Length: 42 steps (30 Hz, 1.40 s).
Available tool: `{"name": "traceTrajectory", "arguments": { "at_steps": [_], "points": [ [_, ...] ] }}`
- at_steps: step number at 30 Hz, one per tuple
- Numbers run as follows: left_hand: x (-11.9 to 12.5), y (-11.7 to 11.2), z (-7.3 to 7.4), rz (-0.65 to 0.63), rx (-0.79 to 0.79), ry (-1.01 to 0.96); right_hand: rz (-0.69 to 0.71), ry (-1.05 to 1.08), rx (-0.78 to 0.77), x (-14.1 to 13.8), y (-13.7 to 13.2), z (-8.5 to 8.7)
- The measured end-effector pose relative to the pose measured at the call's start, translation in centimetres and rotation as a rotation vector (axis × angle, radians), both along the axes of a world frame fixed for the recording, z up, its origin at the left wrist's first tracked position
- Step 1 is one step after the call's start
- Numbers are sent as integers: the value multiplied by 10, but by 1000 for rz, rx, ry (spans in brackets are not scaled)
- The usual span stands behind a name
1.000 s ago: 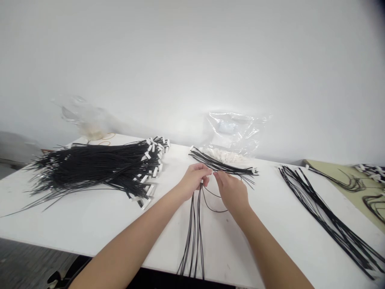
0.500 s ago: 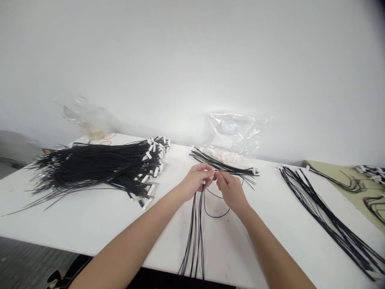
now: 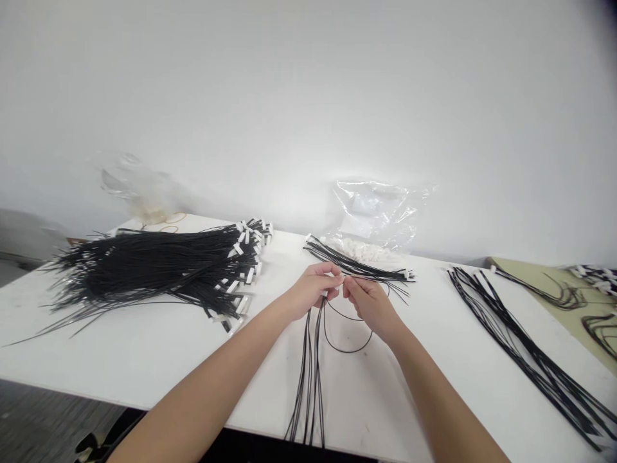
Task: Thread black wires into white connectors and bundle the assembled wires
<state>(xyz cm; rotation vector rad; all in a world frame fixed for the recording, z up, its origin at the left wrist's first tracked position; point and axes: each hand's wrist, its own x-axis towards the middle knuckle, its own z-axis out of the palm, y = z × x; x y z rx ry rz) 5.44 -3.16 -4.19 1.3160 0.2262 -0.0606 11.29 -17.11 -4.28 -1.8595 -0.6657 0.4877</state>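
My left hand (image 3: 312, 287) is pinched shut on the top ends of several thin black wires (image 3: 311, 373) that hang down over the table's front edge; a small white connector seems to sit between its fingertips. My right hand (image 3: 370, 302) is closed in a pinch on one black wire (image 3: 348, 347) that loops on the table, its tip held against the left fingertips. Just behind both hands lies a small bundle of black wires with white ends (image 3: 357, 265).
A big heap of black wires with white connectors (image 3: 159, 265) covers the left of the white table (image 3: 144, 360). A clear bag of white connectors (image 3: 373, 222) stands at the back. More black wires (image 3: 520, 347) lie at the right, another clear bag (image 3: 139, 186) at the far left.
My right hand has moved slightly left toward the left fingertips, and the single wire's loop on the table has grown wider. The left hand has hardly moved.
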Motion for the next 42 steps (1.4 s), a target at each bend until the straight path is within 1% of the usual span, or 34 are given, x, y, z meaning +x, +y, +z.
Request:
{"name": "traceTrajectory", "arguments": {
  "at_steps": [7,11,13,15,17,18,19,20,21,23,24,25,27,31,35,38,40,42],
  "points": [
    [1,-10,-2,47,-13,11,-56,43,43,2,2,2],
    [3,-9,-4,110,-28,56,-60,17,-21,2,1,1],
    [4,-4,-5,157,-63,77,-74,-53,-76,3,0,-1],
    [5,0,-5,218,-112,91,-127,-249,-134,4,-2,-4],
    [6,5,-4,273,-170,106,-213,-597,-167,3,-4,-5],
    [7,6,-4,295,-203,112,-240,-794,-161,2,-4,-5],
    [8,7,-4,314,-238,115,-239,-973,-136,1,-5,-5],
    [9,8,-4,330,-277,116,-199,-1111,-98,0,-5,-4],
    [9,9,-5,339,-317,116,-128,-1205,-54,-3,-5,-3],
    [11,10,-6,340,-395,114,41,-1301,12,-7,-4,-2],
    [11,10,-7,334,-427,117,104,-1333,26,-10,-3,-2],
    [12,10,-7,327,-454,123,142,-1365,31,-12,-1,-2],
    [12,10,-8,319,-488,137,150,-1434,24,-15,1,-5],
    [11,8,-8,298,-540,169,69,-1512,16,-13,3,-7],
    [11,8,-8,226,-588,164,8,-1523,38,-7,-1,0],
    [10,9,-6,213,-589,165,53,-1490,26,-4,-6,2],
    [9,11,-4,228,-580,171,84,-1435,-27,0,-10,1],
    [8,11,-1,244,-562,178,71,-1388,-97,4,-16,0]
  ]
}}
